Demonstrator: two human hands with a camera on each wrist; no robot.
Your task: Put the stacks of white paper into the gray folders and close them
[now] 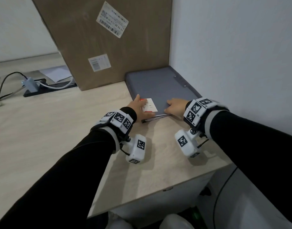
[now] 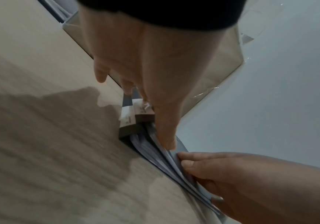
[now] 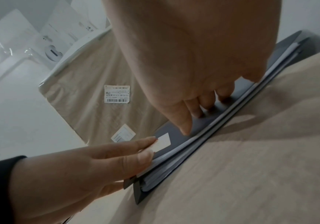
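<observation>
A stack of closed gray folders (image 1: 158, 86) lies flat on the table, pushed up against the right wall. White paper edges (image 3: 174, 153) show between the covers along the near side. A white and red label (image 1: 150, 104) sits on the top cover near its front left corner. My left hand (image 1: 138, 106) rests at that corner with straight fingers, the index fingertip on the label. My right hand (image 1: 175, 105) presses its fingertips (image 3: 186, 130) down on the top cover by the near right edge. In the left wrist view the paper edges (image 2: 155, 154) fan slightly below my right hand (image 2: 232, 174).
A tall cardboard box (image 1: 100, 38) with shipping labels stands just behind and left of the folders. A black power strip (image 1: 42, 88) with cables lies far left, with loose paper (image 1: 56, 72) behind it. The white wall (image 1: 232, 63) bounds the right side. The table edge (image 1: 158, 192) runs near me.
</observation>
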